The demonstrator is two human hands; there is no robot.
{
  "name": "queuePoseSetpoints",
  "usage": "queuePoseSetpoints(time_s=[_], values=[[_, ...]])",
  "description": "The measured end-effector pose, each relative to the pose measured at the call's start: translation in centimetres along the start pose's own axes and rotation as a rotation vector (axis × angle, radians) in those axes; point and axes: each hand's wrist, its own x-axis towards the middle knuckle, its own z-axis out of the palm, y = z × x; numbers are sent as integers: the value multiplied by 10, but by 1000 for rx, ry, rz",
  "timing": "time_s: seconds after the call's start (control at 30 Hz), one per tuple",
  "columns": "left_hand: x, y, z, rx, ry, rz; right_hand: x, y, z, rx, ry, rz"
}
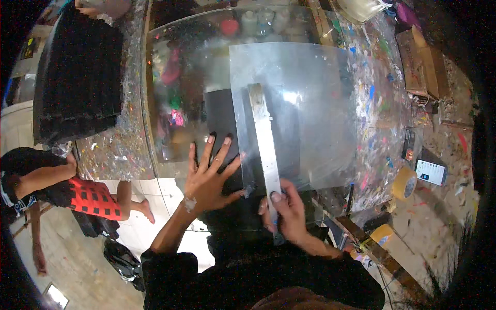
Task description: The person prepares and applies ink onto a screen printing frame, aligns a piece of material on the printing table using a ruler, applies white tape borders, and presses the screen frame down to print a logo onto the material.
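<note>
Clearly, right hand: the person's bare right hand (pixel 287 213) pinches the lower end of a long, narrow, silvery strip (pixel 266 150), thumb on top, fingers curled around the edge.
Left hand: the bare left hand (pixel 209 178) is palm down with fingers spread, over a black rectangular sheet (pixel 221 111) — index fingertip by the translucent sheet's left edge.
Strip: it lies across a large, translucent, plastic-looking sheet (pixel 325 119), slanting slightly left toward its far end.
Black sheet: it shows partly uncovered, partly through the translucent sheet.
Panel: a broad, clear, glass-like panel (pixel 191 57) lies beneath both sheets; coloured things blur through it.
Right side: past a paint-spattered tabletop (pixel 380 139) are a yellowish tape roll (pixel 404 184), a phone with a lit screen (pixel 431 172) and — farther off — a brown cardboard box (pixel 419 64).
Left side: another person in a red-and-black garment (pixel 95 199).
</note>
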Motion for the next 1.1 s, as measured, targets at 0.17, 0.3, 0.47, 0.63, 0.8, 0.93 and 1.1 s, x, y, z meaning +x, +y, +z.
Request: queuePoseSetpoints(time_s=[0.17, 0.3, 0.47, 0.63, 0.8, 0.93, 1.1], values=[[2, 1, -4, -45, -4, -3, 18, 22, 7, 50, 93, 2], [1, 2, -5, -43, -22, -11, 20, 26, 9, 28, 129, 23], [2, 2, -4, -46, -22, -13, 19, 31, 13, 29, 150, 43], [2, 1, -4, -63, -13, -16, 23, 29, 17, -33, 167, 49], [2, 2, -2, -60, -12, -18, 25, 31, 16, -37, 185, 59], [0, 2, -1, -56, 13, -8, 25, 29, 18, -12, 207, 114], [0, 0, 0, -63, 20, -3, 26, 24, 20, -5, 225, 170]])
